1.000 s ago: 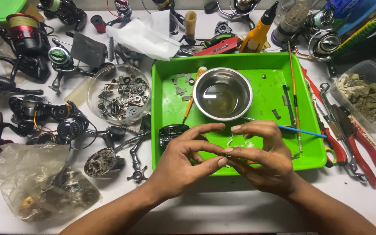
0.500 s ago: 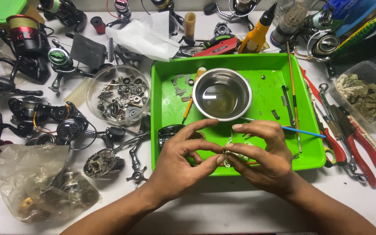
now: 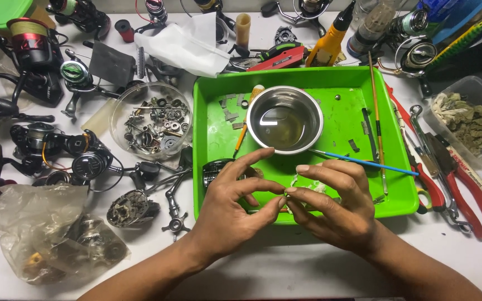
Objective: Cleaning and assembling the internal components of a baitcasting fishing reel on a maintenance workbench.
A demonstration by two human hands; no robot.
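Observation:
My left hand (image 3: 232, 203) and my right hand (image 3: 336, 203) meet over the near edge of a green tray (image 3: 400, 192). Between the fingertips of both hands sits a small metal part (image 3: 285, 194), pinched by thumb and forefinger on each side; its shape is too small to tell. A dark reel body (image 3: 214, 168) lies in the tray just behind my left hand. A steel bowl (image 3: 284, 119) holding liquid stands in the tray's middle, with a thin blue brush (image 3: 364, 162) leaning from it.
Several fishing reels (image 3: 40, 142) and loose reel parts crowd the left. A clear dish of small parts (image 3: 150, 120) stands beside the tray. Red-handled pliers (image 3: 464, 187) and wrenches lie right. A crumpled plastic bag (image 3: 51, 234) sits at front left.
Both hands stay over the tray's front edge. The fingers have shifted slightly around the small part, and my left forefinger has lifted.

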